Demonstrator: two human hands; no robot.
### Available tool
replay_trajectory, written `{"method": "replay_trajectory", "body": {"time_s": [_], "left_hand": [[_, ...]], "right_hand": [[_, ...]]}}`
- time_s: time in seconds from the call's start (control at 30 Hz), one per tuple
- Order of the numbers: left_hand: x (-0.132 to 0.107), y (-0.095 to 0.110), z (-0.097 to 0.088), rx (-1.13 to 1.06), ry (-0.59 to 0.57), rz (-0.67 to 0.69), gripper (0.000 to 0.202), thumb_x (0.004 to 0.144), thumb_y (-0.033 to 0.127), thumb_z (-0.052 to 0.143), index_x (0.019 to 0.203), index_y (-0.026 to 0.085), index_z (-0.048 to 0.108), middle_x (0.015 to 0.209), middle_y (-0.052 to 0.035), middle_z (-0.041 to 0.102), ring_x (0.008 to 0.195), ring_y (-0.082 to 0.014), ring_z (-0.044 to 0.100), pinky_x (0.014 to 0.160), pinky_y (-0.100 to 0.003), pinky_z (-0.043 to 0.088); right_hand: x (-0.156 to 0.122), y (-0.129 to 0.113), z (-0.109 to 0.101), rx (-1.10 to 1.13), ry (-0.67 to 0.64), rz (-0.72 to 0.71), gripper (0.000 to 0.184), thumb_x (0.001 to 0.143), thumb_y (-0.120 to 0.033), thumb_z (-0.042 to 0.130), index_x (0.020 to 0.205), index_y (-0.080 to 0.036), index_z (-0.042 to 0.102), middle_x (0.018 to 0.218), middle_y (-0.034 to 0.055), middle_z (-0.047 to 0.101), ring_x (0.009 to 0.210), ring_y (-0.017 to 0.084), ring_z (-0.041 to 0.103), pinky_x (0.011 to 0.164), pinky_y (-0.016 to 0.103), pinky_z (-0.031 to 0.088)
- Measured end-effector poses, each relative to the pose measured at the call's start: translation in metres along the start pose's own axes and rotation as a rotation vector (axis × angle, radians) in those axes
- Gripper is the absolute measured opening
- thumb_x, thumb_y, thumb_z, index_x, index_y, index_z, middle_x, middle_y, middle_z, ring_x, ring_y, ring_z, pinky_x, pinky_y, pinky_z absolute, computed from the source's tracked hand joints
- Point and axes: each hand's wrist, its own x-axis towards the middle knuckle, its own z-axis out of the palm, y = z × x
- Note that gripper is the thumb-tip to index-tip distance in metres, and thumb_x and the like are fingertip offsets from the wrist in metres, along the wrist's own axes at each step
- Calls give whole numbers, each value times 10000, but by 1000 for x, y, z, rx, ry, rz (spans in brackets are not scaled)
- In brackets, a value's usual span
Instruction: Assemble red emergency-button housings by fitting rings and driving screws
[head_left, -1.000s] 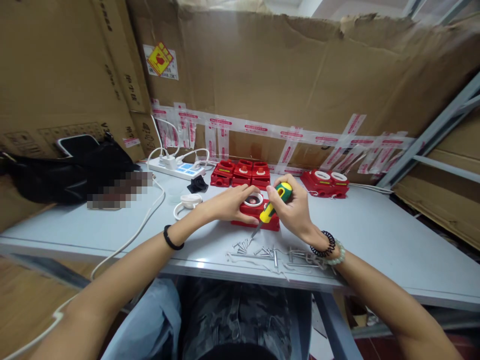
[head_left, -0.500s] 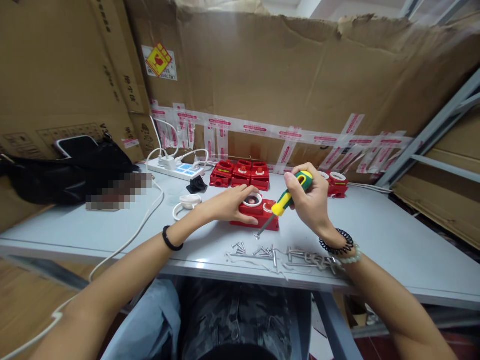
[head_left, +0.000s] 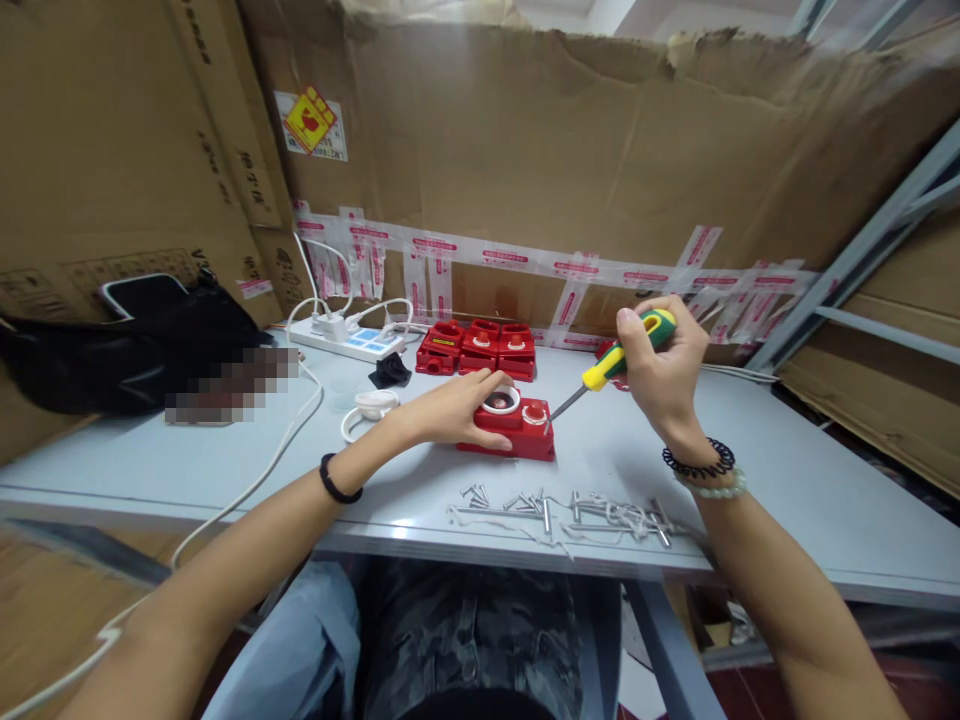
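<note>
My left hand (head_left: 457,409) lies over a red plastic box (head_left: 517,432) with a white ring on top, its fingers curled round the box and holding it against the grey table (head_left: 750,470). My right hand (head_left: 664,365) is raised to the right of the box and grips a screwdriver (head_left: 619,357) with a green and yellow handle. The shaft slants down and left, and its tip is at the box's right top corner. Several loose screws (head_left: 555,505) lie near the front edge of the table.
Three more red boxes (head_left: 480,348) stand in a row at the back, another is partly hidden behind my right hand. A white power strip (head_left: 346,341) with cables, a black bag (head_left: 135,345) and taped cardboard walls (head_left: 525,150) surround the table. A metal rack (head_left: 870,260) stands right.
My right hand has lifted the screwdriver up and to the right, away from the screws at the front, and its tip now meets the box's right top corner. The left hand has stayed on the box.
</note>
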Motion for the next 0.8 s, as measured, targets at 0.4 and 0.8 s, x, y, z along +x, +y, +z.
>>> {"method": "replay_trajectory", "body": {"time_s": [0.4,0.8], "left_hand": [[-6,5,-7,35,-57,-22,721,666,714,605,1141,197,442,1137,-98,588,966,-277,593,770,-326,433],[-4,1,-3,38,-45,-31,778,658,728,593,1206,201,430,1181,-111,577,1041,-296,585,799,-338,442]], "right_hand": [[-1,-5,-1,55,-39,47,194,806,-336,624,716,-226,491,551,-61,439,398,76,414,362,226,346],[0,0,0,-19,-36,-19,181,808,-318,607,718,-214,489,590,-53,447,496,85,427,463,236,395]]}}
